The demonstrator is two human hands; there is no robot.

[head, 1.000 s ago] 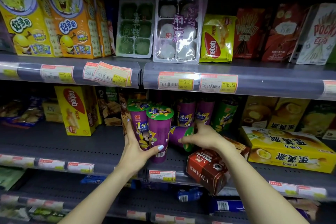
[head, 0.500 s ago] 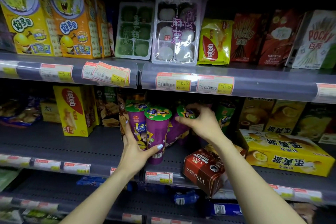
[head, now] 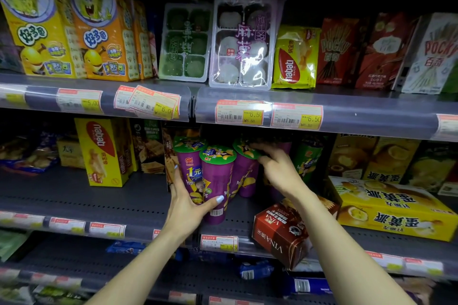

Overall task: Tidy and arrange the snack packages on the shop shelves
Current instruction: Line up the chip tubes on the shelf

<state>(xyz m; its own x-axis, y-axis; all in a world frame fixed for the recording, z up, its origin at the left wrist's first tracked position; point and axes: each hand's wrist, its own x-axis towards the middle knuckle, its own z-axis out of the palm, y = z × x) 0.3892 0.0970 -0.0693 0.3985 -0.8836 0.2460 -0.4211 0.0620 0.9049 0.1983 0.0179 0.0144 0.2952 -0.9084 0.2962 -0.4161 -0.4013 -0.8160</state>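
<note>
The left hand (head: 189,202) grips two purple snack cups at once, fingers spread up the side of the rear cup (head: 189,168) and thumb hooked across the front cup (head: 217,183); both stand upright on the middle shelf (head: 81,195), touching each other; at 2 o'clock from that pair, the right hand (head: 280,171) curls its fingers over the green lid of a third purple cup (head: 244,173), holding it by the rim; this cup leans a little toward the other two and is just beside them; a green cup (head: 307,158) stands behind the right wrist, at 3 o'clock; at 5 o'clock from the cups a red VINA box (head: 277,233) lies tilted at the shelf's front edge, under the right forearm; further out at 3 o'clock lies a flat yellow cake box (head: 391,208); at 9 o'clock a yellow Nabati box (head: 104,151) stands upright, well apart from the cups.
</note>
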